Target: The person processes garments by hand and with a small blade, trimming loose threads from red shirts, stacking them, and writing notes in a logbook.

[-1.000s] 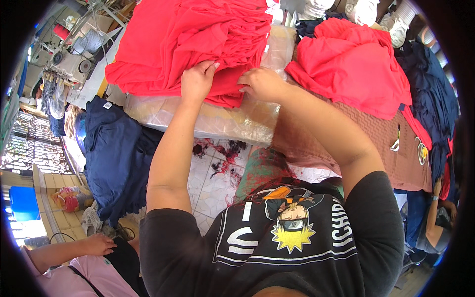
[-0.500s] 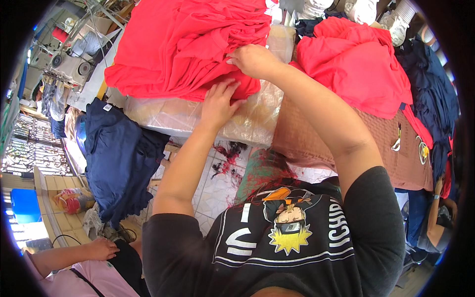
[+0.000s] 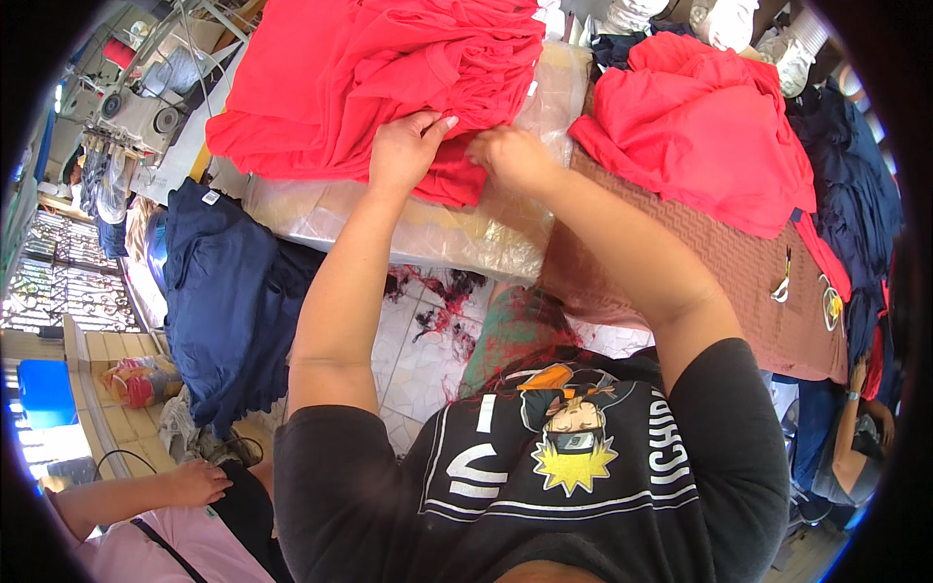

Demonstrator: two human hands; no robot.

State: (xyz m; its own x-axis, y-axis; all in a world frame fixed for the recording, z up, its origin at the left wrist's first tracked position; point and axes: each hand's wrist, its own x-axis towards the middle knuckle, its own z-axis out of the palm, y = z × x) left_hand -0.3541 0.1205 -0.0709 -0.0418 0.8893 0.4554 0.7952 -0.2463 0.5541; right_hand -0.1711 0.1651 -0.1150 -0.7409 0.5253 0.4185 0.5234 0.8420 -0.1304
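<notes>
A large heap of red knit garments (image 3: 321,87) lies on a plastic-wrapped surface (image 3: 340,214) in front of me. My left hand (image 3: 403,155) is closed at the heap's near edge, its thumb and fingers pinching a fold of a red garment. Just to its right, my right hand (image 3: 520,160) has curled fingers closed on the edge of the same cloth; its fingertips are slightly blurred. A loose red flap (image 3: 452,185) hangs below and between both hands, over the plastic.
At right, another red garment pile (image 3: 695,126) rests on a brown textured cloth (image 3: 671,223) beside thread snips (image 3: 782,277). Navy garments (image 3: 224,282) hang at left. Thread scraps (image 3: 452,301) litter the tiled floor. Nearby are a person in pink (image 3: 165,530) and another person (image 3: 855,442).
My left hand has moved up and slightly left, going from spread fingers to a pinch. My right hand has come down and a little right along the cloth's edge.
</notes>
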